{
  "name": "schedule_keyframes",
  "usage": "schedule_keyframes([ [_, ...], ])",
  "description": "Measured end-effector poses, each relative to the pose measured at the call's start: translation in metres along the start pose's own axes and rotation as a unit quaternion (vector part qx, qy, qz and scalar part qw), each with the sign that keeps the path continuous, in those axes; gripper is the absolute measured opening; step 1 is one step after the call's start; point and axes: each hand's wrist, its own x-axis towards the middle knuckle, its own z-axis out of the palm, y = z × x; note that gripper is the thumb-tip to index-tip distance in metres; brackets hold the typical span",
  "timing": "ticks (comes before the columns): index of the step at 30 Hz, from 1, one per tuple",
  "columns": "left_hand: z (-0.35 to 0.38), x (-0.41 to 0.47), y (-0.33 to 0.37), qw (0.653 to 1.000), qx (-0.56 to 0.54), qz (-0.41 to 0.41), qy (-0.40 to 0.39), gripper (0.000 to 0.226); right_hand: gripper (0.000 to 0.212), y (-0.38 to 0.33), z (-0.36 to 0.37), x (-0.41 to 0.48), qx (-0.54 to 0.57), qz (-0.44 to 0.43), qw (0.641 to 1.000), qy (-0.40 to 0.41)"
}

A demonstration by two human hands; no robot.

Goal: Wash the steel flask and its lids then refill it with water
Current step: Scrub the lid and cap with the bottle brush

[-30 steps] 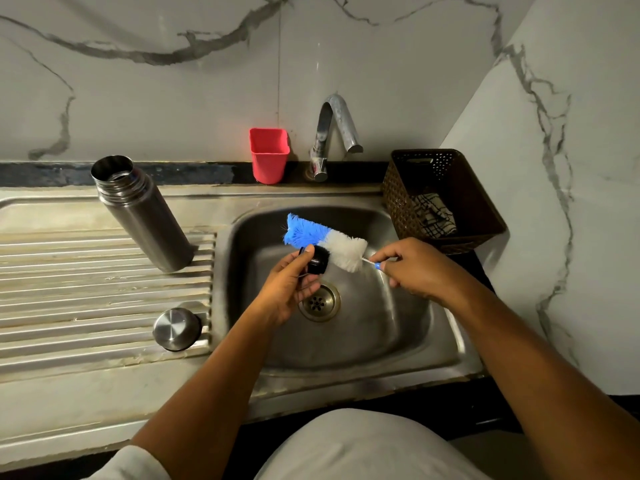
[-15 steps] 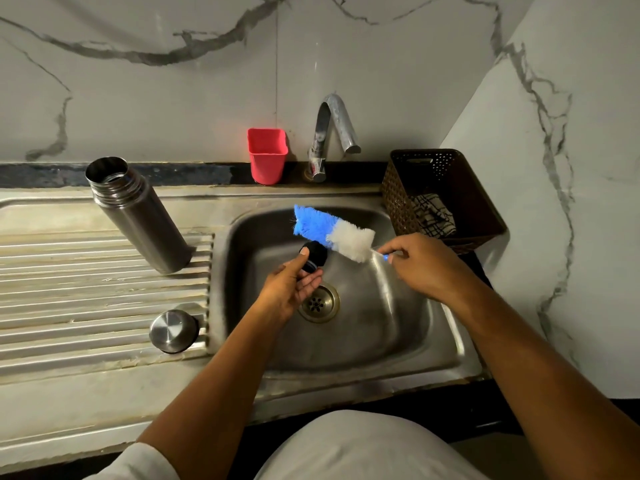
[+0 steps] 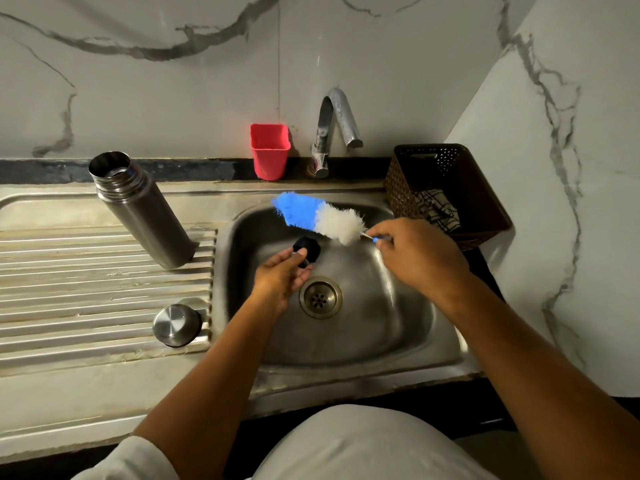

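**Black lid and bottle brush held over the sink**

Head view. Holds a small black inner lid (image 3: 310, 249) in the left grip (image 3: 280, 275), fingers and thumb curled round it, above the sink basin (image 3: 363, 341) and just up-left of the drain (image 3: 321, 297). Pinches the thin handle of a bottle brush (image 3: 318, 218) in the right grip (image 3: 419, 258), blue tip pointing left toward the back of the basin, white bristles nearer the grip. Keeps the brush close above the lid; cannot tell whether any bristles touch it.

On the ribbed draining board (image 3: 86, 289), left of the basin: the steel flask (image 3: 145, 213), standing on its base, mouth uncovered, well apart from both grips. Nearer the front edge of the same board, just beside the basin's rim: a round steel lid (image 3: 176, 325), lying flat side up.

At the back, against the marble wall: a curved tap (image 3: 337, 129) with its spout over the basin, and a red cup (image 3: 270, 150) just to its left. On the surface right of the sink: a dark woven basket (image 3: 478, 188) with a checked cloth (image 3: 438, 207) inside.
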Motion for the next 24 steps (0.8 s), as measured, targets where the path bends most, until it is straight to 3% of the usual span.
schedule_keyframes([
  [7,0.019,-0.012,-0.014,0.996,0.059,0.0,-0.069,0.036,0.032,-0.004,0.011,-0.004,-0.011,0.002,0.999,-0.035],
  [14,0.002,-0.006,-0.001,1.0,0.013,0.004,-0.017,0.028,0.029,0.014,-0.006,-0.01,0.01,0.024,0.999,-0.028],
  [20,0.018,-0.011,-0.01,0.995,0.075,0.013,-0.058,0.028,0.035,-0.001,0.015,-0.007,-0.013,0.026,0.999,-0.039],
  [24,0.006,-0.006,0.003,0.999,0.016,0.008,-0.048,0.028,0.028,0.007,-0.011,-0.003,0.023,0.039,0.997,-0.055],
])
